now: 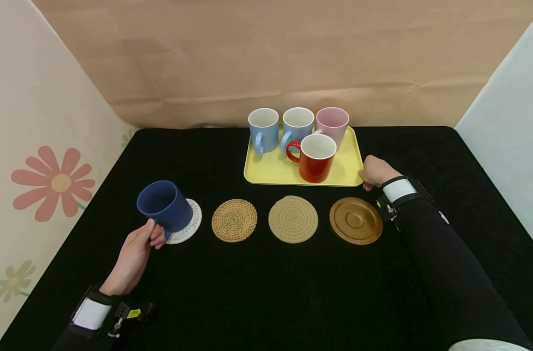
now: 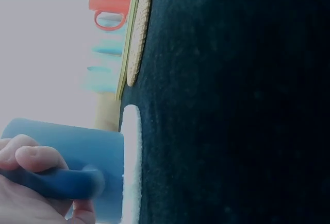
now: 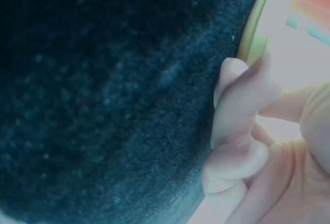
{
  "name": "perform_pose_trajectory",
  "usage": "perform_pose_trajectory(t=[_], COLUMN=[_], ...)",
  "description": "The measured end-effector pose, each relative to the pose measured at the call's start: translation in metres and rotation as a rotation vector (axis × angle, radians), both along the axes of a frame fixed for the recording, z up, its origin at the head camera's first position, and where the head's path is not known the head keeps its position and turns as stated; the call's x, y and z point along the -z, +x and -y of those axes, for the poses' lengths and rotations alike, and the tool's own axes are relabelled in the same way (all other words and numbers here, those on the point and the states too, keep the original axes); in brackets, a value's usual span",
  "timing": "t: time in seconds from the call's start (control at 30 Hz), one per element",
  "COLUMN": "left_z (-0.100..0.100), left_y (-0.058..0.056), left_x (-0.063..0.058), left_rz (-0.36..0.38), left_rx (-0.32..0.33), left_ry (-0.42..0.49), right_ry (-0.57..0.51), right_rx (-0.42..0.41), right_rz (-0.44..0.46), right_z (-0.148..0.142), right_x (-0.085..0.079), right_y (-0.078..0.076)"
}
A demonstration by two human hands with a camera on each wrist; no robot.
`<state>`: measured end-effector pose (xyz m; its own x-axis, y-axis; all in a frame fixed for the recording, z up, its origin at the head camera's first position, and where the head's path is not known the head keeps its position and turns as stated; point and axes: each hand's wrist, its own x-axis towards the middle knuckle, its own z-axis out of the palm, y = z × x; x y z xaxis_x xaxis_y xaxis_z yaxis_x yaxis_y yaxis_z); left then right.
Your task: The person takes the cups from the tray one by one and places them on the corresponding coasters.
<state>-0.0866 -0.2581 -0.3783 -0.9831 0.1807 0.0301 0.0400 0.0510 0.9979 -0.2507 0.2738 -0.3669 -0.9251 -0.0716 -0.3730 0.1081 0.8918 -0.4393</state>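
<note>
My left hand (image 1: 136,253) grips the handle of a dark blue mug (image 1: 174,212) at the left. The mug's base meets a white round coaster (image 1: 190,229) in the left wrist view, with the coaster's right part showing past it from above. At the right, the fingers of my right hand (image 1: 378,171) pinch the front right corner of a yellow tray (image 1: 268,171). On that tray stand a red mug (image 1: 314,163), two light blue mugs, one of them the left light blue mug (image 1: 268,129), and a pink mug (image 1: 334,122).
Between the hands lie a woven brown coaster (image 1: 234,220), a beige woven coaster (image 1: 293,219) and a brown wooden saucer (image 1: 356,221) in a row, in front of the tray. Black cloth covers the table (image 1: 266,292). Brown paper (image 1: 248,58) hangs behind it.
</note>
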Motion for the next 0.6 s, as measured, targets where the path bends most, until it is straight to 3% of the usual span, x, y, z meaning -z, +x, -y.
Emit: perform_pose_trajectory(t=[0.4, 0.6], left_z=[0.003, 0.014], left_y=[-0.004, -0.006], left_x=[-0.002, -0.004], left_rz=[0.020, 0.020], left_rx=[0.030, 0.129], left_ry=[-0.007, -0.064], right_ry=[-0.014, -0.018], right_rx=[0.016, 0.027], right_rz=[0.004, 0.011], right_z=[0.000, 0.002], right_x=[0.001, 0.000], right_y=[0.001, 0.001])
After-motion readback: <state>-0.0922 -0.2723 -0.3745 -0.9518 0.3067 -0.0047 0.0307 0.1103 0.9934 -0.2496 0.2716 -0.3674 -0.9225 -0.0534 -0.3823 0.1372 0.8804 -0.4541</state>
